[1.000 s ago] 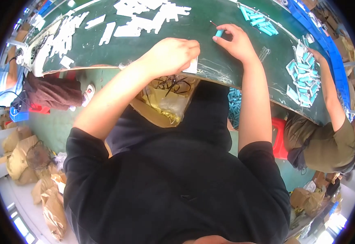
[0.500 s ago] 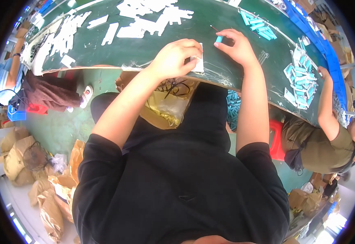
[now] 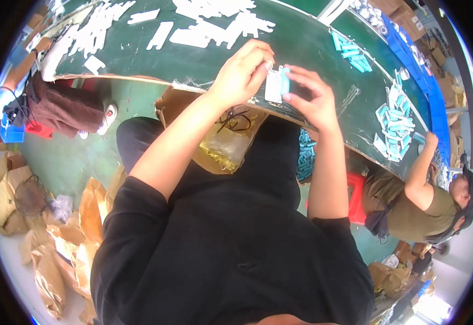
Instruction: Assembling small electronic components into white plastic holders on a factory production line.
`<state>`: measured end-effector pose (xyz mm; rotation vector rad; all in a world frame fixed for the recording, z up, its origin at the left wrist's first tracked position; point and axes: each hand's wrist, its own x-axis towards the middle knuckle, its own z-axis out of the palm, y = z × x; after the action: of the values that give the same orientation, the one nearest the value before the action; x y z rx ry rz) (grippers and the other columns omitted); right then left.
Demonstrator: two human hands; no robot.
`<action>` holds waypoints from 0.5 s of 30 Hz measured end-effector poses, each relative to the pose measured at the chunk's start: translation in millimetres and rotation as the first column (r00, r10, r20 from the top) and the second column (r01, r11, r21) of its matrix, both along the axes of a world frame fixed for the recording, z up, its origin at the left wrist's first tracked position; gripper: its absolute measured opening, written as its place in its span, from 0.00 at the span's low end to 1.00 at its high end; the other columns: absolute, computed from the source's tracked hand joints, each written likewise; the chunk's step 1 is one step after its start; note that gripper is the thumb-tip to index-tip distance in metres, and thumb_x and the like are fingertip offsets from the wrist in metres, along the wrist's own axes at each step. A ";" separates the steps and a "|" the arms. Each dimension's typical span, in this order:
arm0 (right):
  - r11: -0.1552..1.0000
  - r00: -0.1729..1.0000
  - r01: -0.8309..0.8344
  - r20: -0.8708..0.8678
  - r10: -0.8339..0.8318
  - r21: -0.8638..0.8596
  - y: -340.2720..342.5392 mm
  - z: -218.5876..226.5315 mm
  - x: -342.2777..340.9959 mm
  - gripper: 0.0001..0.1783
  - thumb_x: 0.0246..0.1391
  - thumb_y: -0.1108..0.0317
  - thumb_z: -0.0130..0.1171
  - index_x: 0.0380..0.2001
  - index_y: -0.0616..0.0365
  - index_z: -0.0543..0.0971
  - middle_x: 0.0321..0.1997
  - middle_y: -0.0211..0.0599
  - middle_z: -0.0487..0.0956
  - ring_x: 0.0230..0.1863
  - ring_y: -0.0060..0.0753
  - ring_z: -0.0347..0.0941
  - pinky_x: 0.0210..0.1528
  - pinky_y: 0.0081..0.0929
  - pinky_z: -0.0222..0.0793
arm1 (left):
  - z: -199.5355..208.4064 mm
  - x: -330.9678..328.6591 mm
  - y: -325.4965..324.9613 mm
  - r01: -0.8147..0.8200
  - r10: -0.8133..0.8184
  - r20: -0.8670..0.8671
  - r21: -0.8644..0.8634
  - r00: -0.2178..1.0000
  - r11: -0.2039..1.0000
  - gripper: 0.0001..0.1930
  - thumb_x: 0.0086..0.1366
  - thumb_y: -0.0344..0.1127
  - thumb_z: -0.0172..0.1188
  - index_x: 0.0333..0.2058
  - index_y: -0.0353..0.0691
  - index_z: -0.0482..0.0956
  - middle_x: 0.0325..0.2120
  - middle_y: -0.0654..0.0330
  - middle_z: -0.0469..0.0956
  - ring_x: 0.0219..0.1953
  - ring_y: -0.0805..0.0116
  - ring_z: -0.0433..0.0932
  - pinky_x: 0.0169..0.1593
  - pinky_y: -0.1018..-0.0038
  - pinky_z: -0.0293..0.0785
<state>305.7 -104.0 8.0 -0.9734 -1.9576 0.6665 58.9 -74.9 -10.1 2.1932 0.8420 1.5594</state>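
Observation:
At the near edge of the green table, my right hand (image 3: 314,97) pinches a small teal cylinder (image 3: 285,81) between thumb and fingers. The cylinder stands along the right side of a white flat plastic piece (image 3: 273,89), seemingly touching it. My left hand (image 3: 247,70) is closed at the upper left of that piece, thumb against fingertips. What the left fingers hold, if anything, is too small to make out. More white plastic pieces (image 3: 190,37) lie in a loose heap beyond my left hand. A group of teal cylinders (image 3: 351,52) lies farther off to the right.
Several teal-and-white assembled pieces (image 3: 396,122) are piled at the table's right, near a seated co-worker (image 3: 415,206). Below the table edge are an open carton (image 3: 215,157) with a plastic bag and a container of teal cylinders (image 3: 306,157). Another person's legs (image 3: 60,108) show at left.
My right hand has brought the teal cylinder leftward and down to the white piece. My left hand has shifted to that piece's upper end. The whole view has shifted slightly.

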 end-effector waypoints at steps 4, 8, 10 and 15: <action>0.997 0.995 0.078 0.062 -0.079 0.020 -7.5 -7.3 -12.9 0.29 0.44 0.69 0.83 0.54 0.54 0.89 0.63 0.39 0.86 0.59 0.38 0.79 0.66 0.38 0.74 | -9.0 -1.3 12.3 -0.003 0.032 0.205 -0.139 0.978 0.990 0.03 0.76 0.25 0.58 0.45 0.36 0.79 0.51 0.56 0.79 0.40 0.69 0.80 0.39 0.74 0.77; 0.998 0.997 0.064 0.039 -0.064 -0.012 -4.2 -10.4 -12.9 0.29 0.43 0.69 0.83 0.53 0.56 0.90 0.63 0.40 0.86 0.57 0.37 0.79 0.66 0.38 0.74 | -16.3 -3.2 16.2 -0.023 0.046 0.188 -0.123 0.981 0.992 0.04 0.75 0.24 0.58 0.45 0.37 0.79 0.47 0.59 0.80 0.39 0.72 0.80 0.37 0.76 0.75; 0.998 0.996 0.068 0.058 -0.068 -0.008 -4.9 -11.3 -13.2 0.29 0.43 0.70 0.83 0.53 0.56 0.90 0.64 0.41 0.86 0.57 0.37 0.79 0.65 0.37 0.75 | -16.1 -2.6 15.5 -0.029 0.052 0.184 -0.128 0.982 0.991 0.03 0.75 0.25 0.59 0.44 0.37 0.79 0.45 0.59 0.80 0.39 0.72 0.80 0.37 0.76 0.75; 0.998 0.996 0.058 0.064 -0.057 -0.014 -5.1 -12.6 -11.7 0.29 0.44 0.71 0.82 0.54 0.55 0.90 0.64 0.41 0.86 0.57 0.37 0.79 0.65 0.37 0.74 | -14.0 -1.4 13.6 -0.030 0.066 0.193 -0.182 0.979 0.983 0.02 0.74 0.26 0.60 0.43 0.35 0.80 0.43 0.59 0.80 0.38 0.71 0.80 0.38 0.75 0.75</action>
<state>294.0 -109.1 -4.7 -1.0687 -1.9748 0.6267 57.5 -61.3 -24.1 1.8707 0.9384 1.6242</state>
